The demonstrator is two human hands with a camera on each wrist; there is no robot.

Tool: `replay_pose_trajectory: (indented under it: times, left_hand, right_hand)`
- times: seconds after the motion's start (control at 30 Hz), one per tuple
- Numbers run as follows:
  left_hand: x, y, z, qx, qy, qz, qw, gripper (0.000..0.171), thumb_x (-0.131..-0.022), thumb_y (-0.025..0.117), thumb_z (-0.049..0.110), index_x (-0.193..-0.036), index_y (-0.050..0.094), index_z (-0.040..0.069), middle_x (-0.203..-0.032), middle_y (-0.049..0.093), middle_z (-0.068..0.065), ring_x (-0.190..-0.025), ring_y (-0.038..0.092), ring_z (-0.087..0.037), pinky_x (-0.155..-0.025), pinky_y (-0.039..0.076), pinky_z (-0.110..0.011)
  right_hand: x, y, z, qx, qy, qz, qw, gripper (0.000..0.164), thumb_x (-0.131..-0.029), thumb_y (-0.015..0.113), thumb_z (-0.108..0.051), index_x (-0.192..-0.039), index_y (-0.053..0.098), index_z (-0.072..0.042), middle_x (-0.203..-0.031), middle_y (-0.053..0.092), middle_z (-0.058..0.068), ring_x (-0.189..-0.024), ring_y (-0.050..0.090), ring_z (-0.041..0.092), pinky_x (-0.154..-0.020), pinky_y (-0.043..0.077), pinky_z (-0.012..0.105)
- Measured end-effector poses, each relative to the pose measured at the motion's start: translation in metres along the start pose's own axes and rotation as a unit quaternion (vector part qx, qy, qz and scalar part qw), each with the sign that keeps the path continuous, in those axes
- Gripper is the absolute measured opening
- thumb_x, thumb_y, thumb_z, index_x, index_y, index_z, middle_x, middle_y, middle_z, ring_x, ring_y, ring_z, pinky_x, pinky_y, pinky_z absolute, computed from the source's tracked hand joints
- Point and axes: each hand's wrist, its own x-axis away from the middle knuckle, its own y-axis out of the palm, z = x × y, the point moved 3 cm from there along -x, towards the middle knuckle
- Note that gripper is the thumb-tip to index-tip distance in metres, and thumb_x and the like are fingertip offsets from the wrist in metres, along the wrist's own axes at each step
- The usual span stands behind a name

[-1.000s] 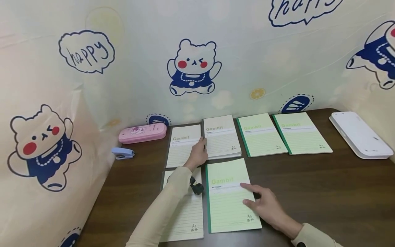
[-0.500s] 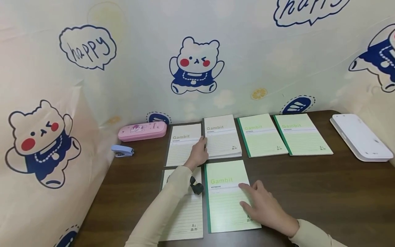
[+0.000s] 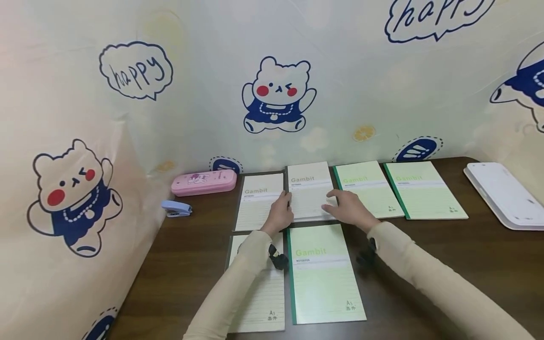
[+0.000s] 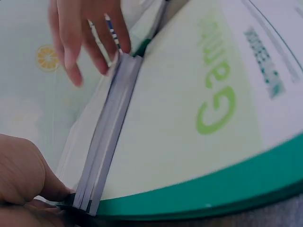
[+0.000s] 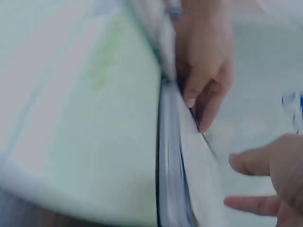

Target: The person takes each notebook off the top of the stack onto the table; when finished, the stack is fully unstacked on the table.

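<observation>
A stack of grey-lettered notebooks (image 3: 307, 191) lies in the back row. My left hand (image 3: 279, 213) holds the stack at its dark spine; in the left wrist view the thumb of the left hand (image 4: 21, 172) lies against that spine. Over the stack's right edge is my right hand (image 3: 352, 208), its thumb and fingers spread with a gap between them. The right wrist view, though blurred, shows the right hand (image 5: 279, 172) apart from the page edges. Below the stack lies a green-spined notebook (image 3: 325, 283). Another grey-lettered notebook (image 3: 260, 203) sits left of the stack.
Two green-spined notebooks (image 3: 367, 189) (image 3: 425, 191) lie to the right at the back. A white flat case (image 3: 503, 193) is at far right. Left stand a pink pencil case (image 3: 204, 183) and blue stapler (image 3: 176, 208). My left forearm covers part of a front notebook (image 3: 263, 307).
My right hand has left the front green-spined notebook and moved up to the right edge of the grey-lettered stack. My left hand has stayed at the stack's spine. The head view has shifted slightly.
</observation>
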Motion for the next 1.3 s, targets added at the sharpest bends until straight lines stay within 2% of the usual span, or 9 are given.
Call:
replay_pose_trajectory:
  times: [0.07,0.13,0.4,0.7,0.97,1.07,1.17,1.23,1.3]
  left_hand:
    - [0.0,0.003,-0.001,0.017,-0.009,-0.003,0.9998,0.054,-0.097,0.041,-0.003,-0.149,0.033,0.003,-0.162,0.016,-0.016,-0.147,0.023,-0.033,-0.118,0.027,-0.044]
    - [0.001,0.006,-0.002,0.028,-0.014,-0.004,0.9995,0.053,-0.097,0.041,-0.002,-0.149,0.033,0.003,-0.162,0.017,-0.014,-0.148,0.022,-0.032,-0.119,0.025,-0.043]
    - [0.001,0.005,-0.002,0.031,-0.011,0.004,0.9994,0.054,-0.096,0.042,-0.003,-0.149,0.034,0.003,-0.161,0.019,-0.014,-0.147,0.023,-0.031,-0.119,0.025,-0.043]
    - [0.001,0.002,-0.003,0.035,-0.018,0.007,0.9992,0.054,-0.097,0.045,0.0,-0.149,0.035,0.005,-0.162,0.018,-0.014,-0.148,0.022,-0.031,-0.119,0.026,-0.043]
    - [0.001,0.0,-0.004,0.047,-0.02,0.003,0.9987,0.056,-0.095,0.04,-0.004,-0.15,0.033,0.006,-0.162,0.018,-0.014,-0.148,0.02,-0.032,-0.119,0.025,-0.045]
    - [0.0,-0.001,-0.005,0.044,-0.02,0.002,0.9989,0.062,-0.09,0.039,-0.011,-0.15,0.032,0.006,-0.162,0.018,-0.013,-0.148,0.02,-0.031,-0.119,0.025,-0.044]
    - [-0.001,-0.002,-0.006,0.035,-0.019,0.006,0.9992,0.068,-0.086,0.038,-0.015,-0.15,0.033,0.007,-0.162,0.02,-0.013,-0.148,0.021,-0.03,-0.119,0.025,-0.043]
    - [-0.001,-0.002,-0.006,0.031,-0.017,0.007,0.9993,0.068,-0.086,0.038,-0.015,-0.151,0.032,0.007,-0.161,0.02,-0.013,-0.148,0.022,-0.03,-0.119,0.026,-0.042]
    - [-0.001,-0.002,-0.006,0.031,-0.015,0.004,0.9994,0.069,-0.086,0.038,-0.015,-0.151,0.03,0.007,-0.161,0.021,-0.012,-0.148,0.022,-0.029,-0.118,0.027,-0.042]
  right_hand:
    - [-0.014,0.005,0.009,-0.031,0.034,0.001,0.999,0.048,-0.095,0.06,-0.027,-0.132,0.053,0.002,-0.134,0.053,0.027,-0.126,0.049,0.043,-0.102,0.043,0.054]
    - [-0.022,0.011,0.016,-0.04,0.057,0.013,0.997,0.047,-0.094,0.062,-0.025,-0.132,0.054,0.002,-0.141,0.047,0.026,-0.132,0.042,0.043,-0.106,0.04,0.055]
    - [-0.029,0.02,0.017,0.006,0.037,0.076,0.996,0.045,-0.086,0.071,-0.013,-0.126,0.057,0.005,-0.126,0.059,0.027,-0.12,0.051,0.044,-0.099,0.044,0.055]
    - [-0.033,0.019,0.018,-0.018,0.068,0.068,0.995,0.048,-0.086,0.071,-0.01,-0.13,0.054,0.003,-0.133,0.054,0.027,-0.123,0.048,0.044,-0.101,0.044,0.055]
    - [-0.036,0.003,0.007,-0.016,0.068,0.067,0.995,0.048,-0.084,0.072,-0.006,-0.127,0.056,0.005,-0.131,0.055,0.028,-0.107,0.059,0.039,-0.08,0.054,0.042]
    - [-0.04,-0.005,0.002,-0.062,0.057,0.056,0.995,0.04,-0.088,0.066,-0.008,-0.126,0.058,0.004,-0.124,0.056,0.026,-0.094,0.059,0.032,-0.071,0.053,0.035]
    - [-0.047,-0.01,0.002,-0.141,0.051,0.024,0.988,0.037,-0.093,0.059,-0.009,-0.129,0.056,0.002,-0.121,0.053,0.023,-0.088,0.058,0.026,-0.068,0.052,0.03]
    - [-0.05,-0.011,0.004,-0.178,0.056,0.006,0.982,0.038,-0.094,0.056,-0.007,-0.132,0.054,0.001,-0.123,0.051,0.023,-0.09,0.06,0.027,-0.07,0.054,0.03]
    - [-0.049,-0.011,0.007,-0.193,0.061,0.006,0.979,0.04,-0.094,0.056,-0.005,-0.134,0.053,-0.001,-0.129,0.05,0.022,-0.103,0.058,0.029,-0.079,0.053,0.032]
